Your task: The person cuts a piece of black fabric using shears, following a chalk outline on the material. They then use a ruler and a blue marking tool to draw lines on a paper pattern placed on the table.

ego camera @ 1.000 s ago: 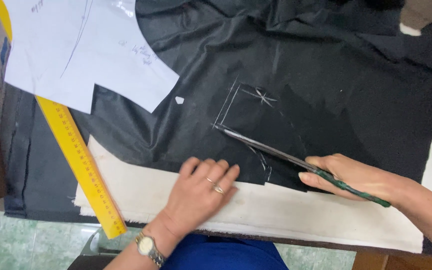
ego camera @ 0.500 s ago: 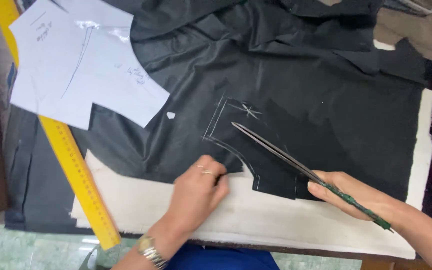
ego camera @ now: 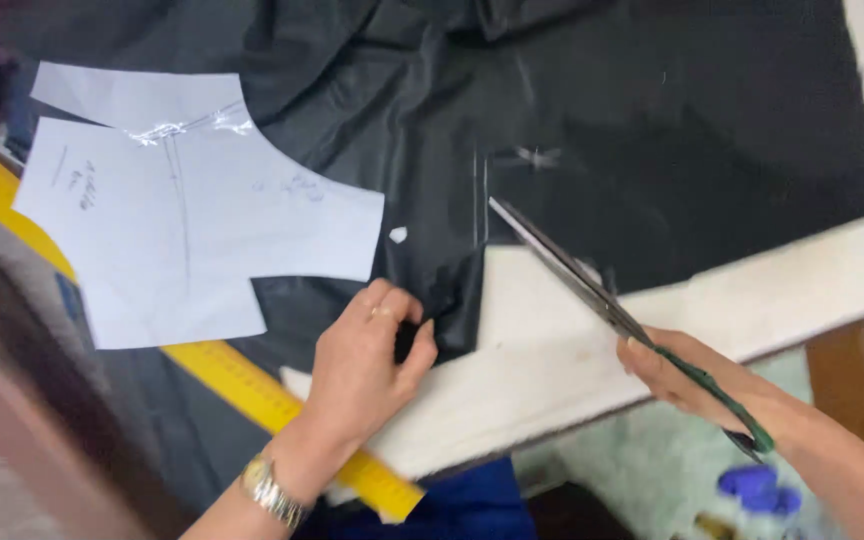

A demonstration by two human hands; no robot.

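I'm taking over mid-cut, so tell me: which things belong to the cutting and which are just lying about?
In use:
right hand holding scissors
left hand pinching black fabric
white underlay cloth

Lying about:
paper pattern
yellow ruler
blue object on floor

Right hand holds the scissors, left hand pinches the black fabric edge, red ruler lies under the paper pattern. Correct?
Not quite: the ruler is yellow, not red, as the head view shows. The rest stands: right hand holds the scissors, left hand pinches the black fabric edge, paper pattern overlaps the ruler.
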